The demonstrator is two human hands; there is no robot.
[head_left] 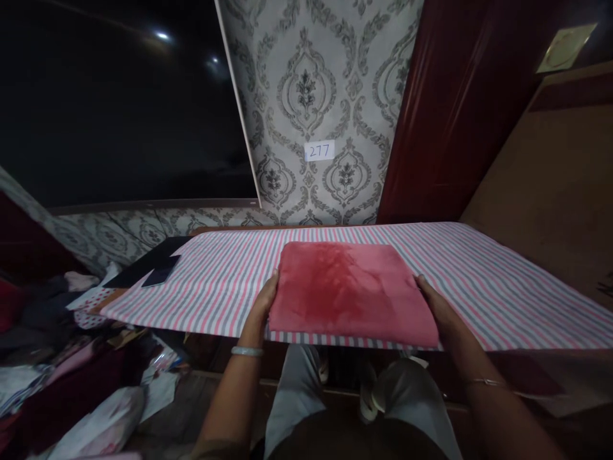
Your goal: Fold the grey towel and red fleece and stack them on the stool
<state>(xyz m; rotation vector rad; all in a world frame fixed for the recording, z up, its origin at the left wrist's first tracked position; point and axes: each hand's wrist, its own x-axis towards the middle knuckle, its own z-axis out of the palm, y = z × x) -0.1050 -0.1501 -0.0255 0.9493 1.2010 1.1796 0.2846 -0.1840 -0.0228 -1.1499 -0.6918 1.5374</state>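
A folded pink plush cloth [354, 291] lies in a flat rectangle near the front edge of the striped tablecloth [225, 281]. Its left part looks darker red where the pile lies differently. My left hand [265, 300] holds the left side of the cloth, with the thumb along the edge and the other fingers hidden. On the opposite side, my right hand [433, 303] holds the right edge in the same way, its fingers mostly out of sight. A pale bangle [247, 351] circles my left wrist, and a thin bracelet [488, 382] my right.
A dark phone-like slab [161, 271] lies at the table's left end, beside a black flat item [143, 262]. A large television [129, 108] hangs at the upper left. Clothes and bags [103, 421] are heaped on the left floor. A cardboard-brown panel [550, 172] stands at the right.
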